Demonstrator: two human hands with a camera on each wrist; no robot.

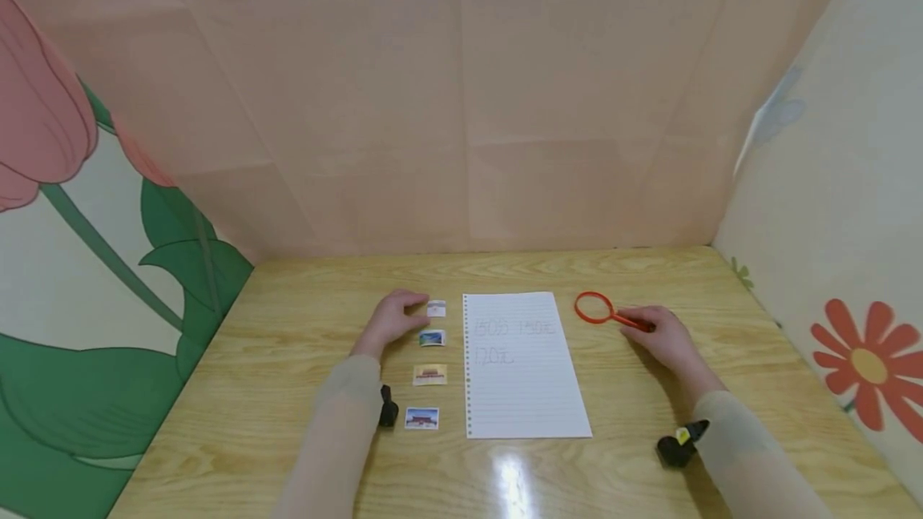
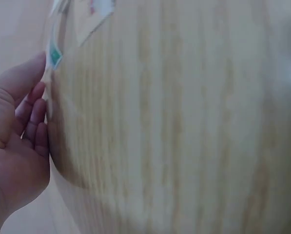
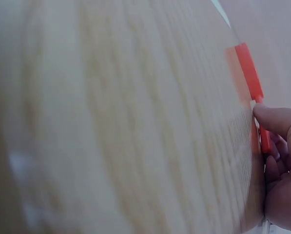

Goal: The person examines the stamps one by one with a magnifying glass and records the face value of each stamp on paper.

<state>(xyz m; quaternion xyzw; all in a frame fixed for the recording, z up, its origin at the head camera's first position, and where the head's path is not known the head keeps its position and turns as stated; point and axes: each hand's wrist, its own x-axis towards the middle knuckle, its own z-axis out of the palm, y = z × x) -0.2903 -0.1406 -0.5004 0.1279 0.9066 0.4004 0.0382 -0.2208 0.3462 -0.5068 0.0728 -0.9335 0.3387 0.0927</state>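
Note:
My left hand (image 1: 390, 320) rests at the left edge of a small pale stamp (image 1: 436, 308), the farthest of several stamps in a column. Its thumb and index finger reach toward that stamp, apart from each other; whether they touch it is unclear. Nearer me lie a blue-green stamp (image 1: 433, 338), a yellow stamp with a building (image 1: 430, 375) and a blue one with a building (image 1: 421, 418). On the right, my right hand (image 1: 667, 336) holds the handle of a red magnifying glass (image 1: 614, 315) low over the table. In the right wrist view the thumb presses its red handle (image 3: 265, 139).
Between the hands lies a lined sheet of paper (image 1: 529, 391) with faint handwriting and punched holes along its left side. The wooden table (image 1: 288, 359) meets a pinkish covering behind. Flower-patterned panels (image 1: 793, 183) stand at both sides. Black devices (image 1: 676, 450) are worn on the wrists.

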